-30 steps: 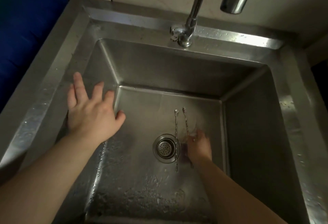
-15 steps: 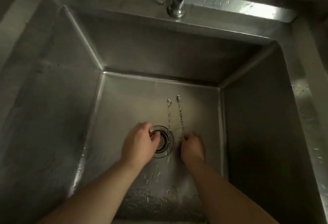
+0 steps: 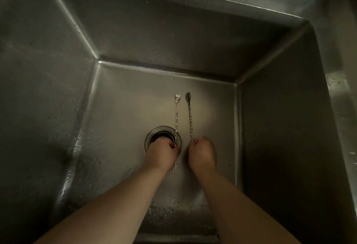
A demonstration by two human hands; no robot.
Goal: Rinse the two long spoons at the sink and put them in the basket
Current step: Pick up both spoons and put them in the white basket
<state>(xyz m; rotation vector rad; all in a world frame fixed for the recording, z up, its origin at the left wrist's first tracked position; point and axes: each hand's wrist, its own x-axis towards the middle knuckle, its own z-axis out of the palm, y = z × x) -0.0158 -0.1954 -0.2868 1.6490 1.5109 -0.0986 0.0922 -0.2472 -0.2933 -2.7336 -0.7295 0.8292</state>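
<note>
Single head view, looking steeply down into deep sink (image 3: 58,108), close above basin floor.

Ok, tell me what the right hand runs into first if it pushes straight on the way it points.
Likely the sink's back wall. The right hand, closed on the right spoon, points along the sink floor toward it, and nothing else lies in that line, though depth is hard to judge.

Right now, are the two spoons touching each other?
Apart. The head view shows bare sink floor between the left spoon and the right spoon along their whole visible length, each held by its own hand.
</note>
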